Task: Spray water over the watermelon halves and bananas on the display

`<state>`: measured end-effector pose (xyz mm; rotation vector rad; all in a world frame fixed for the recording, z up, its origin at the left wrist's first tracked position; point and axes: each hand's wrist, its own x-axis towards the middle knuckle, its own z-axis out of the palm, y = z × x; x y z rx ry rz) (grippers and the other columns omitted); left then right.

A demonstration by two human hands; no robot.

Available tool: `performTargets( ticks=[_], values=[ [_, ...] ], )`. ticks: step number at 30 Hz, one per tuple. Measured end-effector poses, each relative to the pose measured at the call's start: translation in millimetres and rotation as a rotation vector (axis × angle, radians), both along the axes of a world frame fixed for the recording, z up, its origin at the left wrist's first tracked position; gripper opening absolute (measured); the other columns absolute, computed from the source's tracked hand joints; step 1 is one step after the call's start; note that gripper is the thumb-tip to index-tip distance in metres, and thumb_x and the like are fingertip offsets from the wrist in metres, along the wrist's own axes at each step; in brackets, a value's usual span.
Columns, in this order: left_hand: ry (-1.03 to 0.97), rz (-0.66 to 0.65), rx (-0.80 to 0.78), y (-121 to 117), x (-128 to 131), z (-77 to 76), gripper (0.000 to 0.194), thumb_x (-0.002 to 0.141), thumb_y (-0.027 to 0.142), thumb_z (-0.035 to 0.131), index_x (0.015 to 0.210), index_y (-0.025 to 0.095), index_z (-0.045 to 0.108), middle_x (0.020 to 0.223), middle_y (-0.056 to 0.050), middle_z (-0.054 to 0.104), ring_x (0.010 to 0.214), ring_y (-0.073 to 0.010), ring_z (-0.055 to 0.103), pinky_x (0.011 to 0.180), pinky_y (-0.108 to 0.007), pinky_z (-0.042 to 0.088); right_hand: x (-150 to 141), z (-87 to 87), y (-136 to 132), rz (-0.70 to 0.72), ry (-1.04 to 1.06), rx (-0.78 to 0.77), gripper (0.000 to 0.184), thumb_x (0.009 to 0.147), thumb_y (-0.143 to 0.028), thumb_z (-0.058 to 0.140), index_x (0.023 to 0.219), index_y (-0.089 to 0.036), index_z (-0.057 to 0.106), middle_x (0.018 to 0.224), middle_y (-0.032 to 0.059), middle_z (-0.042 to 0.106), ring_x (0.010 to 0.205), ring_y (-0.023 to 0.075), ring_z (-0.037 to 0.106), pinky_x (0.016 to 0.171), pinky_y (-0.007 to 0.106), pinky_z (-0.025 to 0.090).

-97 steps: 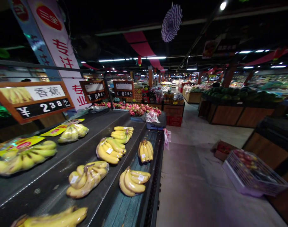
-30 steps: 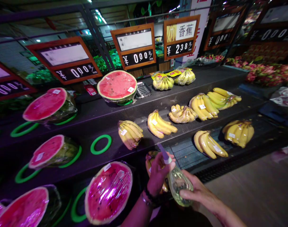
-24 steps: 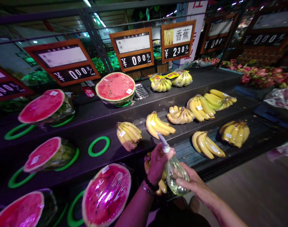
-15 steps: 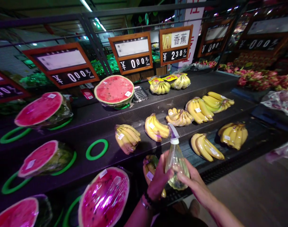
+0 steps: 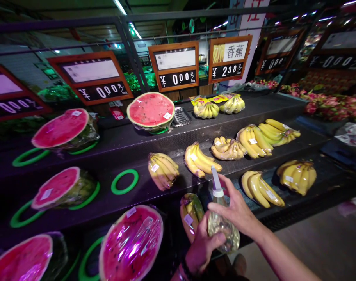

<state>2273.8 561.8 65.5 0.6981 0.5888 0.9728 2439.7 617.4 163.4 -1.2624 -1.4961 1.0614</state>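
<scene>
Spray bottle (image 5: 221,224) is sitting upright between my hands, near the banana bunch (image 5: 191,214): left hand (image 5: 203,246) is cupping its base, right hand (image 5: 238,208) is wrapping its neck. Risk: wet plastic slipping.

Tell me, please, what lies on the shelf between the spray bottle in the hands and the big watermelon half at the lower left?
In the head view, one wrapped banana bunch lies between the spray bottle and the watermelon half.

Bare black shelf mesh (image 5: 131,142) lies open between a halved watermelon (image 5: 151,110) and banana bunches (image 5: 163,170); a wrapped banana bunch (image 5: 191,210) crowds the spray bottle (image 5: 221,224) from the left.
</scene>
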Motion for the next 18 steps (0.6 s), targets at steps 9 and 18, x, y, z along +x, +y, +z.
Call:
performTargets(
  ticks=[9, 18],
  values=[
    [0.038, 0.042, 0.018, 0, -10, 2.0, 0.085, 0.078, 0.050, 0.101, 0.149, 0.023, 0.063, 0.131, -0.013, 0.081, 0.119, -0.0308, 0.078, 0.101, -0.041, 0.059, -33, -0.5, 24, -0.021, -0.008, -0.044, 0.031, 0.090, -0.051, 0.080, 0.094, -0.024, 0.066, 0.077, -0.0049, 0.061, 0.072, 0.0161, 0.053, 0.069, 0.033, 0.045],
    [0.120, 0.080, 0.069, 5, -22, -1.3, 0.091, 0.076, 0.057, 0.101, 0.149, 0.021, 0.060, 0.137, -0.016, 0.078, 0.120, -0.0320, 0.077, 0.105, -0.044, 0.059, -45, -5.7, 32, -0.031, -0.094, -0.080, 0.047, 0.087, -0.060, 0.083, 0.111, -0.022, 0.070, 0.099, 0.0029, 0.077, 0.085, 0.0213, 0.066, 0.078, 0.035, 0.053]
  ],
)
